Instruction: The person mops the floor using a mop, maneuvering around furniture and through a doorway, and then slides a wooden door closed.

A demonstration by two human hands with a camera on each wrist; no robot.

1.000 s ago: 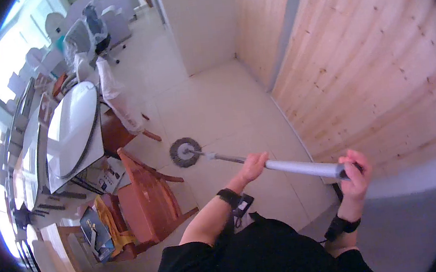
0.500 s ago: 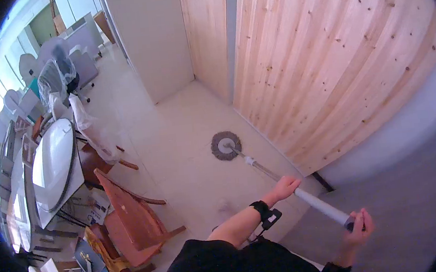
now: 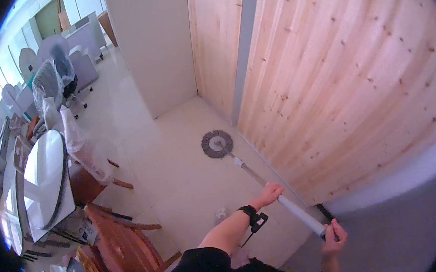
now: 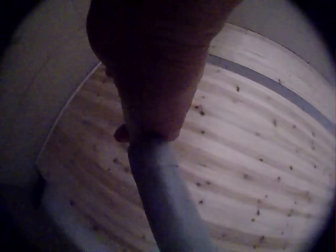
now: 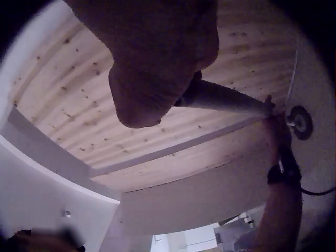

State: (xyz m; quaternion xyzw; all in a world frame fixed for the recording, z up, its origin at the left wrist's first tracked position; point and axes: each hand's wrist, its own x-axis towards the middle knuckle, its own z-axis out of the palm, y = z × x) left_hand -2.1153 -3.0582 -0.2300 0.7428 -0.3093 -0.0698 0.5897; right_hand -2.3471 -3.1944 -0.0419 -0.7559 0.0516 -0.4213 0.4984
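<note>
A flat mop with a round grey string head point(image 3: 210, 151) rests on the pale tiled floor, close to the foot of the wooden wall. My left hand point(image 3: 270, 194) grips the mop's handle point(image 3: 300, 213) partway down, where the thin metal pole meets the thick pale sleeve. At the dark upper end of the handle, my right hand point(image 3: 334, 237) has its fingers curled round it. From the left wrist view, the pale sleeve point(image 4: 170, 205) runs out from under the left hand. In the right wrist view the mop head point(image 5: 301, 123) shows beyond the left hand.
Knotty wooden panels point(image 3: 338, 72) line the right side, meeting a pale wall point(image 3: 154, 47) ahead. On the left stand a reddish wooden chair point(image 3: 124, 250) and an oval-topped white table point(image 3: 46, 173). A plastic-wrapped office chair point(image 3: 47, 84) is farther back.
The mop head has moved from near the chairs rightward to the wooden wall, then slightly forward along it. Both hands moved with the handle and kept their grip. The head view turned right.
</note>
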